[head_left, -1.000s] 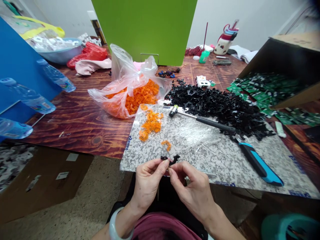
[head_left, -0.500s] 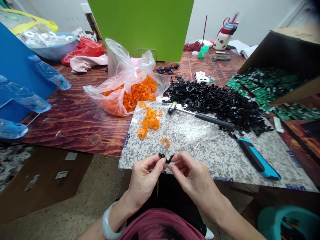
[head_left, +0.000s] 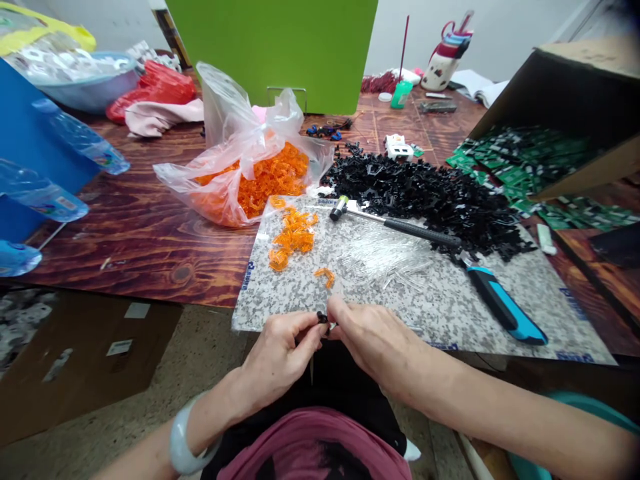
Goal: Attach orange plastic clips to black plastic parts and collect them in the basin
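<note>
A small black plastic part [head_left: 323,319] is pinched between thumb and finger of my left hand [head_left: 284,352], over the front edge of the speckled board [head_left: 265,297]. My right hand [head_left: 369,337] closes on the same part from the other side, its back partly hiding the fingertips. Just beyond my hands lies a single orange translucent clip [head_left: 326,275]. Farther back on the board are a small heap of orange clips [head_left: 294,233], a spread of thin clear rods [head_left: 383,257] and a small hammer [head_left: 410,230].
Behind the board spreads a big pile of black parts [head_left: 425,190]. A plastic bag [head_left: 220,177] of orange pieces stands at back left. A blue-handled cutter [head_left: 505,303] lies at right, near a tipped cardboard box [head_left: 595,60] of green circuit boards. Water bottles [head_left: 45,190] are at left.
My right hand has turned over and moved left, closer against my left hand, covering more of the black part. The view has shifted slightly.
</note>
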Tool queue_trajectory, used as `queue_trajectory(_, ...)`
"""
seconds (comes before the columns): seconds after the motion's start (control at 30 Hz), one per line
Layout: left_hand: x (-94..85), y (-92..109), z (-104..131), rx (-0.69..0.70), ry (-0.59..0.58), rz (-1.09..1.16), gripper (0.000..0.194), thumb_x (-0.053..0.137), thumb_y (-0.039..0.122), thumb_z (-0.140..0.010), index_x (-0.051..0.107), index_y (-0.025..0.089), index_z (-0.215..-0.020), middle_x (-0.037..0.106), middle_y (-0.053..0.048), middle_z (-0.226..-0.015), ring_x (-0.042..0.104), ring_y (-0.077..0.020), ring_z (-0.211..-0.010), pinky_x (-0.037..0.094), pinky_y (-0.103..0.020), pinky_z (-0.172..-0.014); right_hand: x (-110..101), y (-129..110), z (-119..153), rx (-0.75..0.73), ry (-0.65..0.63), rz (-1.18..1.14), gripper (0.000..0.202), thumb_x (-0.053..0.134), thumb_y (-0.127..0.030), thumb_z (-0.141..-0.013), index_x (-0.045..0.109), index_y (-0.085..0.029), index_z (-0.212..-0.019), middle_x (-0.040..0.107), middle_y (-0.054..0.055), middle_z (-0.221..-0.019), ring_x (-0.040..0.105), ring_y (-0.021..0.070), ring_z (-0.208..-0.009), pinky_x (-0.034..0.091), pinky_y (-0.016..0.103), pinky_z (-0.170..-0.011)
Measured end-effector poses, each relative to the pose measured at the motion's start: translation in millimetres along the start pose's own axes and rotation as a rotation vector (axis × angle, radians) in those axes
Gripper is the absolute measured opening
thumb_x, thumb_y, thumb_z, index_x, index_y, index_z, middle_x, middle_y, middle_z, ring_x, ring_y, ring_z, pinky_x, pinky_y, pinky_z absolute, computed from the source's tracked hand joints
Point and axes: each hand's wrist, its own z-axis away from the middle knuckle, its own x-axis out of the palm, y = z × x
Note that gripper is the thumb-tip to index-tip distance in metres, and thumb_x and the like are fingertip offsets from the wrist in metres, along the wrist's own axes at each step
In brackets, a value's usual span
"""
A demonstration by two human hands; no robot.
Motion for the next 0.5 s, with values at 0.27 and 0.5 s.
queue_trajectory(0.27, -9.7, -4, 3, -0.162, -0.220, 0.256, 0.030, 0.046, 0.028, -0.089, 0.061, 0.012, -0.068, 0.060, -0.002, -0.061, 0.059, -0.0132, -0.058, 0.046, -0.021, -0.056, -1, 11, 4, -0.136, -0.070, 0.013, 0.017, 0.054, -0.008, -0.084, 0.043, -0.018, -0.093, 0.059, 0.001, -0.069, 0.056, 0.0151, -0.057, 0.031, 0.024, -0.049)
queue_trajectory(0.5, -11.8, -10, 4, -0.236, -0.186, 0.542, 0.026, 0.056, 0.033, -0.085, 0.066, 0.011, -0.075, 0.068, -0.005, -0.064, 0.062, -0.0115, -0.057, 0.048, -0.019, -0.058, 28, 14, 20, -0.143, 0.479, -0.198, 0.010, 0.048, -0.027, -0.094, 0.049, -0.017, -0.095, 0.058, 0.002, -0.071, 0.056, 0.0129, -0.063, 0.043, 0.023, -0.059)
